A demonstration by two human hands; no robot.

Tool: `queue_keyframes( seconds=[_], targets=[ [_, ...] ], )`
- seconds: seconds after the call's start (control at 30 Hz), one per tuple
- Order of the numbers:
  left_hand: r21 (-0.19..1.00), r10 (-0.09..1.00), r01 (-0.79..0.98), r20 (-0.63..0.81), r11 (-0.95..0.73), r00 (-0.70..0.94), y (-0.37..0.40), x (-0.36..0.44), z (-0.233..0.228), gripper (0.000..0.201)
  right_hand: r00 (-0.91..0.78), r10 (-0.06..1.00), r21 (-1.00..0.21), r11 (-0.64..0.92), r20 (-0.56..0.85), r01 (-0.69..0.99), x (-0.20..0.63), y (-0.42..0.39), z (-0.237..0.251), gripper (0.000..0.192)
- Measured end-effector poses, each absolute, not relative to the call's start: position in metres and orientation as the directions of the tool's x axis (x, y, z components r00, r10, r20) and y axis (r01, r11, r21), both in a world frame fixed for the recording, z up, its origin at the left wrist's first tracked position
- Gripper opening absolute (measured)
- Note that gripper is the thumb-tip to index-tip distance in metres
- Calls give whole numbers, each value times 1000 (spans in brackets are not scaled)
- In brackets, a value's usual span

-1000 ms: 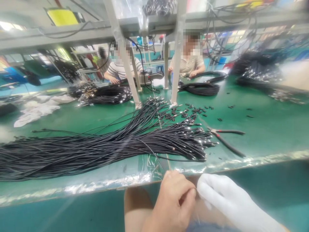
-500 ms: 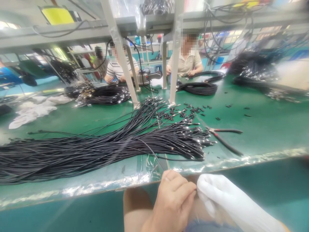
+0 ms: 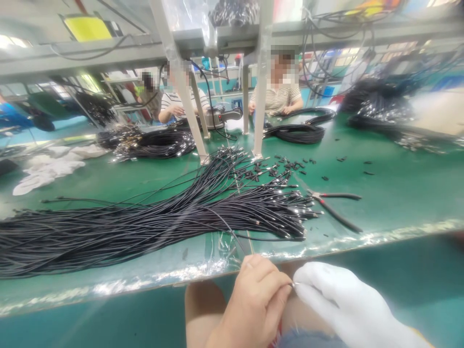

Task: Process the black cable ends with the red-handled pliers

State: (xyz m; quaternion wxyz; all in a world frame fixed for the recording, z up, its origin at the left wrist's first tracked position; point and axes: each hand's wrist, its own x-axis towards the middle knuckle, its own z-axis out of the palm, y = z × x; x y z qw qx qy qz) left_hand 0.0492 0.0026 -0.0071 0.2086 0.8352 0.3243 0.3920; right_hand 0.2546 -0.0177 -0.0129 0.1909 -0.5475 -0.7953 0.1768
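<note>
My bare left hand point(image 3: 259, 295) is closed around a thin black cable point(image 3: 232, 230), just off the table's front edge. That cable runs back from my fist to the large bundle of black cables point(image 3: 152, 227) on the green table. A small shiny tip shows between my hands. My right hand point(image 3: 335, 295), in a white glove, pinches at this cable end with thumb and fingers. The glove hides most of what lies between them. Metal-tipped ends of the bundle point right, towards a pair of pliers point(image 3: 331, 205) lying with its dark handles apart.
Small black pieces point(image 3: 259, 169) are scattered behind the bundle. White shelf posts point(image 3: 261, 96) rise from the table. Coiled cables point(image 3: 295, 133) lie farther back, near two people seated opposite. White cloths point(image 3: 50, 169) lie at the left. The table's front edge point(image 3: 145, 278) crosses before me.
My gloved right hand has turned and its fingers have straightened a little, so a shiny tip now shows between the hands. My left hand stays nearly in place. A person opposite has raised a hand.
</note>
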Motion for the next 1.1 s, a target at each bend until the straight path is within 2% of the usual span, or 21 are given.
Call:
queue_keyframes(
  seconds=[0.13,0.23,0.3,0.4,0.53,0.63,0.9,1.1],
  targets=[
    [546,705,449,507,-708,495,2,52,-11,23,-410,859,-301,496,305,814,255,-18,-18,26],
    [531,710,472,507,-704,489,2,52,-12,22,-404,838,-278,513,366,812,254,-17,-16,29],
    [525,705,472,523,-709,479,2,50,-11,18,-350,884,-353,449,311,821,253,-17,-13,31],
    [517,701,473,538,-713,468,2,46,-5,17,-271,951,-482,309,149,820,254,-15,-9,32],
    [510,688,462,545,-726,480,4,43,0,18,-239,970,-604,173,-30,778,254,-16,-6,33],
    [512,691,464,545,-722,474,5,44,-1,18,-231,966,-658,101,-114,746,252,-17,-4,34],
    [567,735,473,461,-675,497,7,46,-2,21,-215,952,-694,5,-216,720,251,-18,0,36],
    [667,741,382,402,-640,538,5,47,-1,17,-249,958,-667,92,-144,739,250,-23,-3,34]
  ],
)
